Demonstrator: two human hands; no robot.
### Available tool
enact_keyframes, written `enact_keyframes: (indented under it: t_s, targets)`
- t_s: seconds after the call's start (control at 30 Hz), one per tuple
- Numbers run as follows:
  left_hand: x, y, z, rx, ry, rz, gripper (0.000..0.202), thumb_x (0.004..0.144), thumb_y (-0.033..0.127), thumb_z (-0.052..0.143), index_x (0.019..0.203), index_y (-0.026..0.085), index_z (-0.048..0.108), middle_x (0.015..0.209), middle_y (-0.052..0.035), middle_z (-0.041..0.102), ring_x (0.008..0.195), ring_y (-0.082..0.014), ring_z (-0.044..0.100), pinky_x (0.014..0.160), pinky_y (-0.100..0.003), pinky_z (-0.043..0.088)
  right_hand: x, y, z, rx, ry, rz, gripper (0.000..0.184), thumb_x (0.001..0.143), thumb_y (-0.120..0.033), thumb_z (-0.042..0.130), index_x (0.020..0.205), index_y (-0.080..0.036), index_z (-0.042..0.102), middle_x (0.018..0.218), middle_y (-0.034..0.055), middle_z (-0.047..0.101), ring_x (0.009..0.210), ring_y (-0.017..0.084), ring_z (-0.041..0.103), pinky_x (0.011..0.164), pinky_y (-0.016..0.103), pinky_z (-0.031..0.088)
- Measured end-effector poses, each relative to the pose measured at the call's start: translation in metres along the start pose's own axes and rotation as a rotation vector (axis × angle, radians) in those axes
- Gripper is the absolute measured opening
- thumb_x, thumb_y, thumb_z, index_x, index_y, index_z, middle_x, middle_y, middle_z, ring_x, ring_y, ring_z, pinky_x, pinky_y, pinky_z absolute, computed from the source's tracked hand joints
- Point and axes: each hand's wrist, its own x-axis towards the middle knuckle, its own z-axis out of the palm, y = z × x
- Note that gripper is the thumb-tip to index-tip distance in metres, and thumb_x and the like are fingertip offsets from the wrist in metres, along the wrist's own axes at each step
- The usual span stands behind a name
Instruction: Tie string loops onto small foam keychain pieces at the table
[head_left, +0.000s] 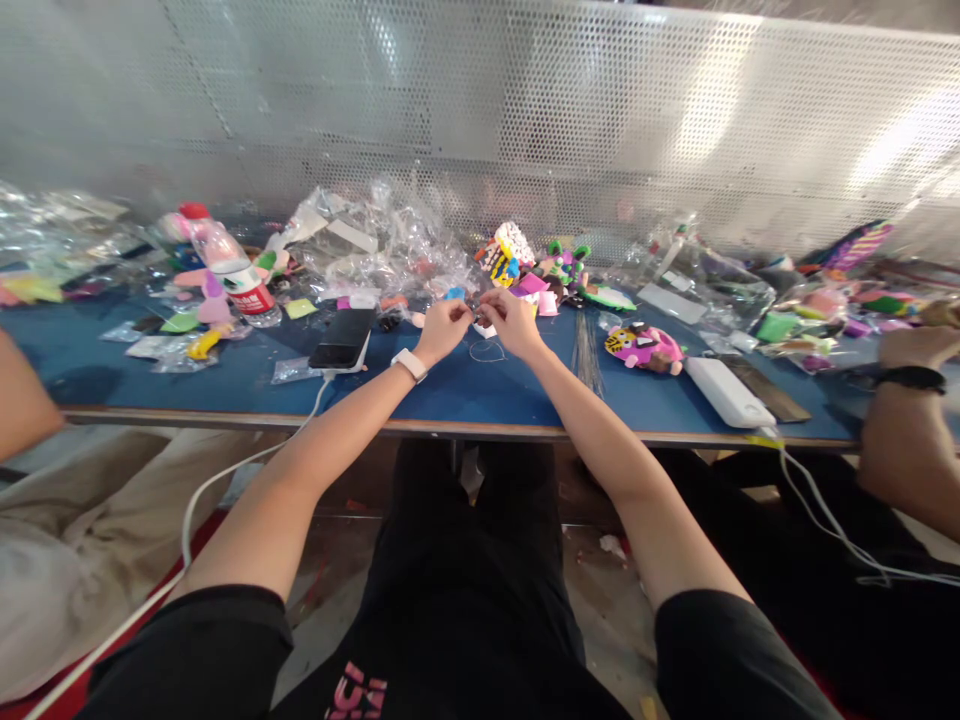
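Observation:
Over the blue table, my left hand (444, 330), below a pale watch, is closed in a pinch. Facing it, my right hand (511, 320) is pinched too, its fingertips almost meeting the left ones. A small dark piece shows between the fingertips, too small to name. Just below them a thin wire loop (487, 351) curls over the table; whether it joins what I pinch, I cannot tell. Beyond my right hand lie soft clay-like pieces in yellow, white and pink (534, 285). A bundle of thin straight wires (589, 355) lies right of my right hand.
A phone (343, 340) on a cable, a bottle (244, 285) and crumpled plastic bags (382, 245) are to the left. To the right are a pink figure (643, 348) and a white power bank (729, 392). Other people's arms (907, 440) flank me; a perforated metal panel (480, 110) stands behind.

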Motion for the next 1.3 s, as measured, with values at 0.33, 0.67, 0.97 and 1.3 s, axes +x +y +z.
enact_keyframes:
  t_s: [0.33, 0.67, 0.97, 1.3]
  targets:
    - [0.0, 0.001, 0.003, -0.269, -0.093, -0.135, 0.033, 0.096, 0.033, 0.069, 0.067, 0.019, 0.064, 0.057, -0.0013, 0.065, 0.046, -0.01, 0.054, 0.046, -0.024, 0.043, -0.001, -0.002, -0.002, -0.109, 0.01, -0.05, 0.026, 0.106, -0.046, 0.058, 0.119, -0.024, 0.063, 0.095, 0.007, 0.078, 0.081, 0.02, 0.073, 0.087, 0.04, 0.064]
    - [0.0, 0.0, 0.002, -0.177, -0.078, -0.073, 0.046, 0.093, 0.062, 0.075, 0.08, 0.019, 0.064, 0.061, -0.0012, 0.066, 0.047, -0.0113, 0.056, 0.047, -0.026, 0.044, 0.0, -0.003, -0.003, -0.154, 0.044, -0.061, 0.018, 0.099, -0.038, 0.068, 0.107, -0.022, 0.071, 0.098, 0.0088, 0.078, 0.092, 0.024, 0.075, 0.092, 0.043, 0.063]
    - [-0.002, -0.003, -0.001, 0.259, 0.013, 0.142, 0.034, 0.104, 0.048, 0.064, 0.087, 0.019, 0.068, 0.068, -0.0024, 0.069, 0.064, -0.0174, 0.065, 0.066, -0.03, 0.048, 0.0, -0.003, 0.0, -0.082, 0.064, -0.054, 0.015, 0.096, -0.036, 0.069, 0.1, -0.021, 0.069, 0.091, 0.0068, 0.077, 0.079, 0.021, 0.074, 0.082, 0.04, 0.064]
    - [-0.01, 0.009, -0.007, 0.668, -0.035, 0.369, 0.028, 0.113, 0.03, 0.046, 0.104, 0.019, 0.07, 0.099, -0.012, 0.076, 0.093, -0.0253, 0.071, 0.077, -0.035, 0.049, 0.005, -0.005, -0.007, 0.246, 0.033, 0.152, 0.044, 0.081, -0.056, 0.088, 0.095, -0.021, 0.065, 0.074, 0.0025, 0.073, 0.066, 0.017, 0.072, 0.068, 0.033, 0.065]
